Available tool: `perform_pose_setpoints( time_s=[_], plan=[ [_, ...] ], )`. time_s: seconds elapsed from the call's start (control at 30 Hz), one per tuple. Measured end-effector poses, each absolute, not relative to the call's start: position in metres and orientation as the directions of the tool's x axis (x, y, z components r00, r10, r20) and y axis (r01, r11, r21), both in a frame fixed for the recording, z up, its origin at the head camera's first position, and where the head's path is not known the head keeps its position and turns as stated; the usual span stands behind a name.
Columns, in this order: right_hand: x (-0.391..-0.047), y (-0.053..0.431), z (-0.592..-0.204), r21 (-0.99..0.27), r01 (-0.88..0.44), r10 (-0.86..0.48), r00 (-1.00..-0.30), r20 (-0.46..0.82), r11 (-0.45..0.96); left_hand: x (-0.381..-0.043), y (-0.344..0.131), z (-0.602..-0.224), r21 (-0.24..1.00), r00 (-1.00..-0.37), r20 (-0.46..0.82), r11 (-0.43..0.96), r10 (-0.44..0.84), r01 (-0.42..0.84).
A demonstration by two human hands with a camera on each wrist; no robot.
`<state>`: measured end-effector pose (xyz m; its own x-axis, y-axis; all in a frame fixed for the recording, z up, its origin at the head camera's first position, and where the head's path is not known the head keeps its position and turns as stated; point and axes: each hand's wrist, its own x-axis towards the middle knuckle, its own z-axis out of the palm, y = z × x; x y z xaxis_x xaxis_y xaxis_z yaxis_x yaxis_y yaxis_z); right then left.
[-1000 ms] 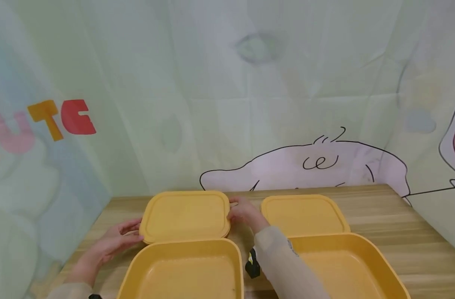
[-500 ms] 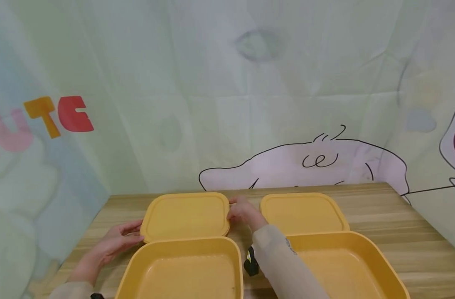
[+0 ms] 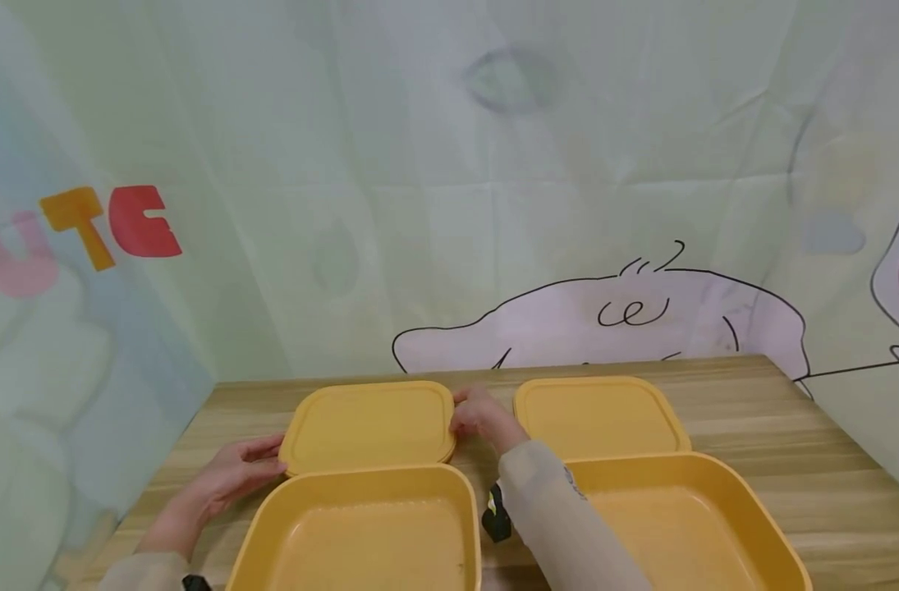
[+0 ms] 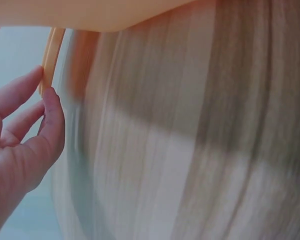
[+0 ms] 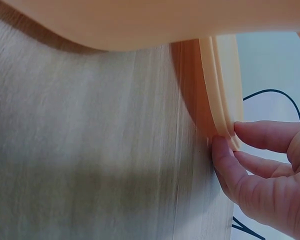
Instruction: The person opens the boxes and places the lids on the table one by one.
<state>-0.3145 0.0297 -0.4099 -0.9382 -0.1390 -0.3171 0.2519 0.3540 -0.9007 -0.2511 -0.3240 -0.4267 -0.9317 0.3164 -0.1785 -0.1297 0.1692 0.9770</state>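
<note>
At the back left lies a rounded rectangular yellow lid [image 3: 368, 427], with a layered rim showing along its edge. My left hand [image 3: 231, 476] holds its left end; in the left wrist view, thumb and fingers [image 4: 25, 92] meet at the rim. At the opposite end my right hand [image 3: 486, 419] pinches the rim, the thumb on one side and fingers [image 5: 267, 135] on the other in the right wrist view. Just in front stands a yellow open box [image 3: 382, 533], whose back wall overlaps the lid's near edge in the head view.
A second yellow lid [image 3: 600, 419] lies at the back right, behind another yellow open box [image 3: 678, 525] partly covered by my right sleeve [image 3: 567, 525]. The wood-grain table [image 3: 789, 460] ends at a printed cloth backdrop [image 3: 419, 205].
The lid between my hands has come down slightly against the table's back edge, both hands keeping their hold. The head view has tilted down a little.
</note>
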Motion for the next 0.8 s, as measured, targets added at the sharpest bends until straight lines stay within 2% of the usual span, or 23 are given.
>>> perform_pose_setpoints(
  time_s=[0.23,0.6,0.8],
  plan=[
    [-0.3155,0.0302,-0.4096,-0.9,0.254,-0.136,-0.938,-0.318,0.354,-0.2524,-0.3239,-0.4276,0.976,-0.926,-0.179,0.178,0.332,-0.125],
    [-0.3152,0.0297,-0.4085,-0.899,0.252,-0.128,-0.941,-0.315,0.358,-0.2515,-0.3209,-0.4261,0.966,-0.943,-0.196,0.22,0.269,-0.138],
    [-0.3137,0.0289,-0.4075,-0.906,0.254,-0.134,-0.94,-0.314,0.339,-0.2506,-0.3207,-0.4262,0.964,-0.942,-0.185,0.237,0.282,-0.118]
  ],
)
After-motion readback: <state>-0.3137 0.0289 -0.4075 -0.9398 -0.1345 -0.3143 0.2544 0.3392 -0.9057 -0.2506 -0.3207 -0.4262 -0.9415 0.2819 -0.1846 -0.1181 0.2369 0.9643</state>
